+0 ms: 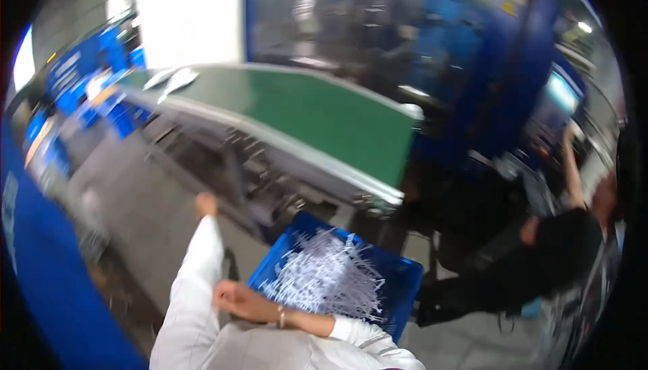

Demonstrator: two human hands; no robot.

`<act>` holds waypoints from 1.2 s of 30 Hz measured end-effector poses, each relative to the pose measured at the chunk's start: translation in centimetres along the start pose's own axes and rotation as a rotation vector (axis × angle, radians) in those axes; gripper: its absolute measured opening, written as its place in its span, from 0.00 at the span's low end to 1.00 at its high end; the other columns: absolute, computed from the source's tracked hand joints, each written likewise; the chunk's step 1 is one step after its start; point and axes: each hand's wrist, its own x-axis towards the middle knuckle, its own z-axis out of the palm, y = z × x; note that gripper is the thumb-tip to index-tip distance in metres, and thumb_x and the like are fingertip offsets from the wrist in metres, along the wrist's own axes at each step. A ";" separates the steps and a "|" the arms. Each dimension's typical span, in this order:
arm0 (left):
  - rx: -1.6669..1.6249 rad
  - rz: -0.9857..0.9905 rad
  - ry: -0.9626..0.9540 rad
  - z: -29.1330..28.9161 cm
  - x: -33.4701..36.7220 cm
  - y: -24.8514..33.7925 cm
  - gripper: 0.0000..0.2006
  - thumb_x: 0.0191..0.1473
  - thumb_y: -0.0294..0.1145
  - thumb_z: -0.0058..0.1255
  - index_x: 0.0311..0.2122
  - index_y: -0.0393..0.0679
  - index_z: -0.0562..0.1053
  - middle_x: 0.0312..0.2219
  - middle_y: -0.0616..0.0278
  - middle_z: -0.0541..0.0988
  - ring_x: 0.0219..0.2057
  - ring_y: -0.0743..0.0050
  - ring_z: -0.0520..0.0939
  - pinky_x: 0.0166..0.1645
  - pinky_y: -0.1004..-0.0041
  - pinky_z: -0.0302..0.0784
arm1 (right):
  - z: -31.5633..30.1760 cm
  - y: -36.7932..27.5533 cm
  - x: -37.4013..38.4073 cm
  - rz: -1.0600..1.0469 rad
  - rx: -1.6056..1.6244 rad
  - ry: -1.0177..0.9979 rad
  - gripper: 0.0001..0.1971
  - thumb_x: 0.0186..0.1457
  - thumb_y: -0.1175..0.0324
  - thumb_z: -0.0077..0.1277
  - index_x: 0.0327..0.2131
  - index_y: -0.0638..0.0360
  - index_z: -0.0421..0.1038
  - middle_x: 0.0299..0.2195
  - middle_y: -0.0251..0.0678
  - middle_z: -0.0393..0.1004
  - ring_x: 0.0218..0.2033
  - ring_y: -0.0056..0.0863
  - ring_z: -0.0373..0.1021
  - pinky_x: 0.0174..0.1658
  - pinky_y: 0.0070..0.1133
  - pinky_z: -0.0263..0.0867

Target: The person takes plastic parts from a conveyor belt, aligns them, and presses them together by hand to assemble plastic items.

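Observation:
My left hand (206, 205) is stretched forward over the grey floor, left of the blue bin; its fingers are blurred, and nothing can be made out in it. Close in front of my body, my right hand (244, 300) has its fingers curled in, with no object visible in it; a bracelet (281, 316) circles that wrist. Just beyond the right forearm stands a blue bin (409, 282). Heaped inside it are thin white strips (324, 272). Neither hand appears to touch the strips.
A green conveyor belt (317, 117) runs across ahead, with white pieces (174, 81) at its far left. Behind it stands a large blue machine (466, 66). At right, a person in dark clothes (540, 255) reaches toward a lit screen (562, 93). A blue surface (47, 255) lies at near left.

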 end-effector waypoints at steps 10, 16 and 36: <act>0.366 0.020 0.130 -9.8 12.1 1.4 0.09 0.55 0.35 0.44 0.37 0.47 0.73 0.34 0.52 0.80 0.38 0.49 0.79 0.54 0.49 0.57 | 5.3 0.0 14.9 0.033 0.521 -0.180 0.07 0.61 0.70 0.45 0.30 0.60 0.62 0.28 0.22 0.56 0.29 0.11 0.52 0.32 0.12 0.51; 0.726 0.584 0.004 -14.7 26.8 -2.3 0.09 0.54 0.32 0.44 0.38 0.44 0.72 0.32 0.55 0.79 0.43 0.54 0.76 0.56 0.45 0.54 | 9.4 2.6 31.0 0.122 0.708 -0.318 0.09 0.60 0.67 0.46 0.29 0.60 0.63 0.31 0.25 0.57 0.30 0.14 0.53 0.34 0.13 0.50; -1.002 -0.077 -0.630 -20.2 71.6 20.3 0.16 0.59 0.39 0.47 0.21 0.47 0.64 0.13 0.71 0.61 0.16 0.79 0.63 0.37 0.71 0.72 | -8.0 13.8 68.7 0.193 0.226 0.119 0.09 0.62 0.66 0.44 0.29 0.59 0.64 0.24 0.23 0.62 0.25 0.11 0.58 0.29 0.14 0.58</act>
